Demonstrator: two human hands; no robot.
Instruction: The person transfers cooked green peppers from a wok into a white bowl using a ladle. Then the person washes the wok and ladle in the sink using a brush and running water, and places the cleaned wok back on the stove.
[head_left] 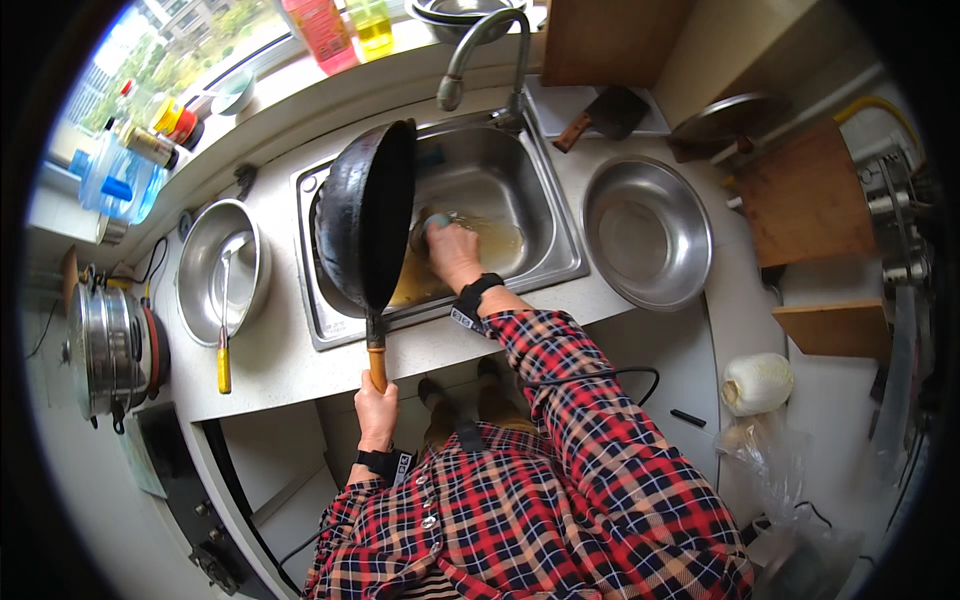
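The left hand (376, 412) is closed around the wooden handle of a black wok (368, 226), which stands tilted on edge over the left part of the steel sink (545, 215), its hollow facing right. The right hand (452, 252) is inside the sink, just beside the wok's inner face, gripping a scrubber (432, 224) that is mostly hidden by the fingers. Yellowish water lies in the sink bottom. The tap (482, 42) arches above the basin. On the bench (290, 360) left of the sink sits a steel bowl (205, 290) with a yellow-handled ladle (224, 320) lying in it. Right of the sink rests a wide steel basin (690, 235). A cleaver (606, 116) lies behind the sink, to the right of the tap.
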